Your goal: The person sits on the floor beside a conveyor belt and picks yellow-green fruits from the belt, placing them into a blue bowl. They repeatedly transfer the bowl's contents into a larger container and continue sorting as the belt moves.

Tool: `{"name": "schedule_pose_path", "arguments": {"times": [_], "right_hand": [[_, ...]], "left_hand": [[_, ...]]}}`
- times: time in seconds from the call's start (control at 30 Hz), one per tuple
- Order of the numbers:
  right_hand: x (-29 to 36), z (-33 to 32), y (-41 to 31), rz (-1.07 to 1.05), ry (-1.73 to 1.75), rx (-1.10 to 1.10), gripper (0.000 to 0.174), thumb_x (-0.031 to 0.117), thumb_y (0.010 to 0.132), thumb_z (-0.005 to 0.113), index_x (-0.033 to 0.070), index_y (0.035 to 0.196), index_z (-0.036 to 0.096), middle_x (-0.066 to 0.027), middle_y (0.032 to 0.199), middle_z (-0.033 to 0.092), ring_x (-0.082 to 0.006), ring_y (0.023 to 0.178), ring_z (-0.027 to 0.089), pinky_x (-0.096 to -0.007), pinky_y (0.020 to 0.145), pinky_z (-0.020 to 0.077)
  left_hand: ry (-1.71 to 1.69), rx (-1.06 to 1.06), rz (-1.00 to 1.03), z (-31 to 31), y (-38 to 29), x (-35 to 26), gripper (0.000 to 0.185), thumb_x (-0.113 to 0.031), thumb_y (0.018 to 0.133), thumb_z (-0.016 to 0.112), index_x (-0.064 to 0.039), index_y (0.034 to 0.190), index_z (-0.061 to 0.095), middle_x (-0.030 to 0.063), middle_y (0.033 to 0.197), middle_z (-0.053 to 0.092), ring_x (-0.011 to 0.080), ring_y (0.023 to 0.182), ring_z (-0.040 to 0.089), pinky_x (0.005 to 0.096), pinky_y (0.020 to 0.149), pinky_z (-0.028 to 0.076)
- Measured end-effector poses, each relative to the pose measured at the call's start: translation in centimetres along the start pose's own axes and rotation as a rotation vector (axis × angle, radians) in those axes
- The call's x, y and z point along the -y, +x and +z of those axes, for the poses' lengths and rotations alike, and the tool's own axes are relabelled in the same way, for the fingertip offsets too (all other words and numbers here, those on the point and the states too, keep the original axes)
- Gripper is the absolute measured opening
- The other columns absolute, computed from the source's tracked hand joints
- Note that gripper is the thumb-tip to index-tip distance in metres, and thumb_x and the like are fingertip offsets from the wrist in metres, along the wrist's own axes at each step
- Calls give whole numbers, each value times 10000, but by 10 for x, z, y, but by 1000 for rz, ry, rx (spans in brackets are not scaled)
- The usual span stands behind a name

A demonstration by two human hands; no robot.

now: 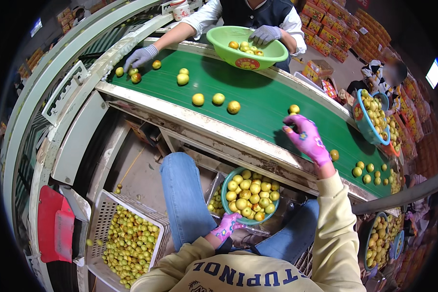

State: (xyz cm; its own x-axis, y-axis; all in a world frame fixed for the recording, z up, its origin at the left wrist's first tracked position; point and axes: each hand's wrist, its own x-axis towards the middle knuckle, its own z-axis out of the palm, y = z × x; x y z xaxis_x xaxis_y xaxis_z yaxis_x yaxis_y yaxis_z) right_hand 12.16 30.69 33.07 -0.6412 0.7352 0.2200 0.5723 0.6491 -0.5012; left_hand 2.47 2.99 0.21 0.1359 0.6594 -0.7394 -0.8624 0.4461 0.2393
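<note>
My left hand (226, 225), in a pink flowered glove, holds the near rim of a teal bowl (224, 193) between my knees. The bowl is heaped with yellow-green, brown-blotched fruits (254, 188) that look like jujubes. Above the green conveyor belt (255, 120) hangs my right hand (306, 138), gloved alike, its thumb and fingers apart and curved. Just beyond its fingertips lies a jujube (294, 108), with another partly hidden by the fingers. Three more jujubes (218, 98) rest on the belt to the left of that hand.
Across the belt, a person in grey gloves (142, 56) reaches for fruit beside a light-green basin (248, 60). A fruit-filled plastic crate (98, 219) stands at my left. A blue basin (365, 116) sits at the belt's far right; a grey bar (398, 195) crosses nearer me.
</note>
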Motion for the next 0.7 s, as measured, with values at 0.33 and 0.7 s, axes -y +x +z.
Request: {"name": "schedule_pose_path", "arguments": {"times": [0.33, 0.7], "right_hand": [[25, 44, 69, 44, -64, 264, 575, 287, 744, 798, 41, 1214, 577, -172, 1168, 609, -355, 1114, 581, -424, 947, 469], [-10, 28, 46, 199, -178, 267, 584, 364, 683, 839, 79, 1150, 634, -155, 1116, 610, -344, 1067, 593, -417, 907, 480]], "left_hand": [[39, -58, 36, 2, -1, 2, 309, -112, 842, 657, -7, 1087, 499, 165, 989, 610, 362, 839, 671, 492, 649, 609], [23, -30, 34, -7, 13, 8, 319, -69, 823, 663, -25, 1089, 492, 154, 964, 615, 339, 814, 677, 454, 619, 613]]}}
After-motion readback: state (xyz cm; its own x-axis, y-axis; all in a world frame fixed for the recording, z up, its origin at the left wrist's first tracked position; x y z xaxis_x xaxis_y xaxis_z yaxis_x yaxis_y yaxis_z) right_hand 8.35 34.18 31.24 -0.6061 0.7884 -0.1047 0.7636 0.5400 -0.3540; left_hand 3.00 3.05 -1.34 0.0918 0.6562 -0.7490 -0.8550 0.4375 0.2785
